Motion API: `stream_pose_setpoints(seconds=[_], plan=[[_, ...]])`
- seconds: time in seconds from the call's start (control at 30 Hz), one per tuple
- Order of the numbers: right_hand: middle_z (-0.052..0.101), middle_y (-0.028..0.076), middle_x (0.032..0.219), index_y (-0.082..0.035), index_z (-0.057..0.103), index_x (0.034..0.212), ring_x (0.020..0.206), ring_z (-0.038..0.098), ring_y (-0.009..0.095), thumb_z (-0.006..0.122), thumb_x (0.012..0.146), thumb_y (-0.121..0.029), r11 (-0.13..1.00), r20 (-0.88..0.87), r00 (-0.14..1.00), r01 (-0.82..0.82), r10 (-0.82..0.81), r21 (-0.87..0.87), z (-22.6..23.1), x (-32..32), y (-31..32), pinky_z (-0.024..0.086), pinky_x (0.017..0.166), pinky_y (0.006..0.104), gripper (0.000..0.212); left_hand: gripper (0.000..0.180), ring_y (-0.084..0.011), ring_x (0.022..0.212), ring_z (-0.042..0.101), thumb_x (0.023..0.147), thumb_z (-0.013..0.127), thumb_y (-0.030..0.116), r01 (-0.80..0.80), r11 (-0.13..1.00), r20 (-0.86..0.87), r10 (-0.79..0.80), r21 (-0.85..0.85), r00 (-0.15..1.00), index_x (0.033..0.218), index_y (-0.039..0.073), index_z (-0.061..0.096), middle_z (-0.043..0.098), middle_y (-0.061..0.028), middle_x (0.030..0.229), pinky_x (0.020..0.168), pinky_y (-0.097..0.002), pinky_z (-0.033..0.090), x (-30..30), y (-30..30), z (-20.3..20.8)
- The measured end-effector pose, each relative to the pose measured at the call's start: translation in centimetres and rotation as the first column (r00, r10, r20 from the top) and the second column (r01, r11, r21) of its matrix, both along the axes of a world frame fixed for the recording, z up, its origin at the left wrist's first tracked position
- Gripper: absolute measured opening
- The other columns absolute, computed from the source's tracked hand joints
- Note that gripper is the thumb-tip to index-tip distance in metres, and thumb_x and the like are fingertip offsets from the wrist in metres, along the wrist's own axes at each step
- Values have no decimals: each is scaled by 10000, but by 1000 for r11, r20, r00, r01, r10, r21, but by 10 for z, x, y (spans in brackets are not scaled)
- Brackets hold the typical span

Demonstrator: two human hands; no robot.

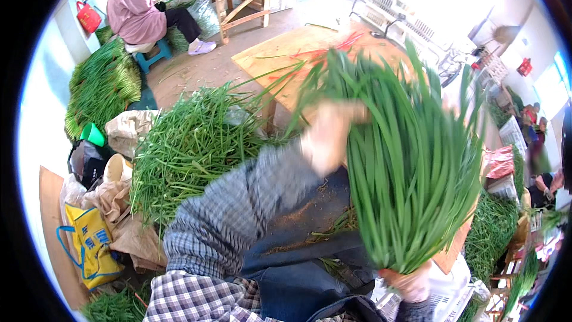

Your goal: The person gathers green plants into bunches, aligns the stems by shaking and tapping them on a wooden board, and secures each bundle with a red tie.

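A large, fanned bunch of garlic chives (411, 173) stands tilted in front of me, its long flat leaves spreading upward. My right hand (410, 283) is closed round the narrow lower end of the bunch. At the bunch's upper left side is my left hand (330, 134), smeared by motion; its fingers are partly lost in blur and among the leaves. Just left of my left arm lies a big heap of loose green chives (190, 143). Beyond the bunch, a wooden table (268, 53) carries red strips (328, 50) and a few stray leaves.
A person on a blue stool (152, 56) sits at the far left beside stacked chives (101, 86). Left of me are a yellow bag (89, 244) and brown sacks (128, 220). White crates (411, 24) stand at the back; more greens (491, 226) lie at the right.
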State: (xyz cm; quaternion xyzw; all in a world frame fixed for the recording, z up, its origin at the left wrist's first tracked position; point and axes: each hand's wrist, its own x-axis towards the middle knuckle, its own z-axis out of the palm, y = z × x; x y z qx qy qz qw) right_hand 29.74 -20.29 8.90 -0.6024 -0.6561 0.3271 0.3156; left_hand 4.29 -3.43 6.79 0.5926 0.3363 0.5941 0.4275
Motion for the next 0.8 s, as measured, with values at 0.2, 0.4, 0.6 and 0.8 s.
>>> stream_pose_setpoints(seconds=[0.2, 0.4, 0.6, 0.8], plan=[[642, 124, 915, 13, 550, 1005, 793, 630, 216, 703, 620, -80, 943, 431, 884, 31, -181, 332, 98, 27, 58, 515, 716, 309, 424, 298, -298, 909, 610, 715, 579, -40, -421, 636, -385, 748, 647, 540, 1003, 28, 611, 622, -181, 971, 781, -344, 499, -79, 70, 112], [629, 191, 962, -51, 333, 1320, 730, 644, 258, 636, 675, -17, 858, 538, 800, -58, -266, 510, 86, 23, 89, 516, 620, 321, 714, 343, -236, 978, 586, 815, 584, 145, -255, 902, -228, 346, 349, 910, 1119, -11, 564, 613, -162, 1050, 873, -364, 459, -169, 68, 75], [605, 222, 996, -52, 295, 1343, 868, 614, 356, 680, 648, -31, 966, 637, 734, 250, -236, 69, 44, 15, 73, 484, 778, 400, 795, 249, -176, 863, 587, 791, 655, 254, -188, 940, -251, 116, -286, 961, 908, 33, 657, 648, -69, 861, 797, -365, 477, -112, -51, -35], [627, 104, 955, 3, 528, 1112, 824, 596, 169, 645, 634, 11, 926, 424, 836, 234, -347, 296, 108, 15, 98, 482, 750, 274, 492, 546, -315, 1152, 377, 664, 676, 406, 200, 889, -796, 244, 412, 554, 1093, 80, 590, 464, -115, 1193, 953, -494, 298, 15, -13, -49]])
